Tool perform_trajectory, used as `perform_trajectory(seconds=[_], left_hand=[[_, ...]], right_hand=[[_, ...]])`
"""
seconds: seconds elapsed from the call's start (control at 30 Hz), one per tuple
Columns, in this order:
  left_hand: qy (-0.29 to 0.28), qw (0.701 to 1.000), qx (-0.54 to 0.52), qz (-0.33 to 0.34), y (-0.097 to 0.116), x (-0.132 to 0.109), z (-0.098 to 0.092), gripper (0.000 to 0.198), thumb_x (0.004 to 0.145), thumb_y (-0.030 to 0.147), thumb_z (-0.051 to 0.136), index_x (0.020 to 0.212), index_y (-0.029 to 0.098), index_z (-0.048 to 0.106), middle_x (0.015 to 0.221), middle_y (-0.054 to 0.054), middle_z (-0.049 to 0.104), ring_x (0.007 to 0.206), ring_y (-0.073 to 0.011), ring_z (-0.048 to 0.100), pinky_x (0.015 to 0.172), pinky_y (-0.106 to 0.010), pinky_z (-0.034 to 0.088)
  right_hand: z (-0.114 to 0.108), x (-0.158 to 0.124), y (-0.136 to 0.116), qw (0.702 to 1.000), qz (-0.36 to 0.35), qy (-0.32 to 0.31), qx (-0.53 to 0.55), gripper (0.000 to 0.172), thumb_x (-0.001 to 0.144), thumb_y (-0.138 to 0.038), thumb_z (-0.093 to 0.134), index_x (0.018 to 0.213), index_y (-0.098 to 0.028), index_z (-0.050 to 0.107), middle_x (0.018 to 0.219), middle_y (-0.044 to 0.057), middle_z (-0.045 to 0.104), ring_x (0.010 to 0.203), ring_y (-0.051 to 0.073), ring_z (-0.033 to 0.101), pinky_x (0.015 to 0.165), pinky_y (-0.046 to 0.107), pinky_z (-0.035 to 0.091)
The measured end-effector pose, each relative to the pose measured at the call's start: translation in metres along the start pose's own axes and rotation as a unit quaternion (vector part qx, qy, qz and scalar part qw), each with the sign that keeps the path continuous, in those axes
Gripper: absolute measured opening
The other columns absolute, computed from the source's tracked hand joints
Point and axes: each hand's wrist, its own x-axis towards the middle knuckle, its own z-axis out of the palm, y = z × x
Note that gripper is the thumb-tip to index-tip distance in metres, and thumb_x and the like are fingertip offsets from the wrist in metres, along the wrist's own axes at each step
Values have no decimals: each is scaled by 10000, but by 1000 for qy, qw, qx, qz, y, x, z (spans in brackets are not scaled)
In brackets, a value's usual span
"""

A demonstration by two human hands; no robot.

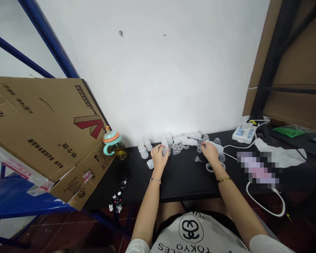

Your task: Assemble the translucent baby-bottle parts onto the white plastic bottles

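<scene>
My left hand (160, 156) is wrapped around a translucent white bottle (165, 150) on the black table. Beside it lies a white cup-shaped piece (150, 163), and two white baby bottles (142, 151) with clear domed caps stand to its left. Further right, my right hand (210, 152) has its fingertips pinched together among small clear plastic parts (199, 149); whatever is between them is too small to make out. A clear funnel-shaped piece (198, 159) and a white ring (209, 167) lie close to that hand. More clear caps and white pieces (189, 141) are spread between the hands.
Left on the table (183, 181) are a teal-lidded jug (115, 144), a phone (123, 173) and a beaded charm (116, 203). A large cardboard box (50, 140) stands at the left. White cables run from a power strip (244, 133) at right. White wall behind.
</scene>
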Motion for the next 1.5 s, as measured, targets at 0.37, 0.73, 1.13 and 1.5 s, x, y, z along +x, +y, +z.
perform_trajectory(seconds=[0.37, 0.73, 1.13, 1.5], left_hand=[[12, 1000, -5, 9, -1, -1, 2, 243, 955, 411, 598, 1054, 221, 713, 1226, -115, 687, 1214, -268, 602, 1102, -426, 405], [-2, 1000, -12, 0, 1, -1, 1, 229, 944, 411, 615, 1042, 232, 720, 1231, -104, 685, 1224, -263, 599, 1104, -419, 408], [2, 1000, -25, 1, 2, 0, -1, 213, 934, 410, 642, 1016, 232, 724, 1207, -94, 690, 1199, -253, 610, 1090, -412, 413], [-81, 979, -77, 170, 31, -12, 3, 185, 977, 369, 599, 1043, 256, 730, 1101, -71, 734, 1077, -223, 654, 996, -387, 454]], right_hand=[[19, 4, 13, 998, -26, -23, -45, 328, 831, -148, 572, 1062, -209, 797, 1109, 114, 769, 990, 266, 702, 751, 304, 498], [17, 1, 9, 999, -26, -10, -40, 256, 811, -119, 569, 906, -221, 784, 904, 84, 767, 835, 226, 689, 615, 276, 421], [5, -8, -17, 961, -162, 33, 222, 254, 882, -395, 577, 866, -195, 733, 915, 81, 733, 732, 210, 617, 750, 341, 497], [5, -35, -50, 922, -286, -54, 255, 295, 945, -454, 580, 910, -230, 769, 870, 75, 703, 752, 209, 636, 685, 319, 514]])
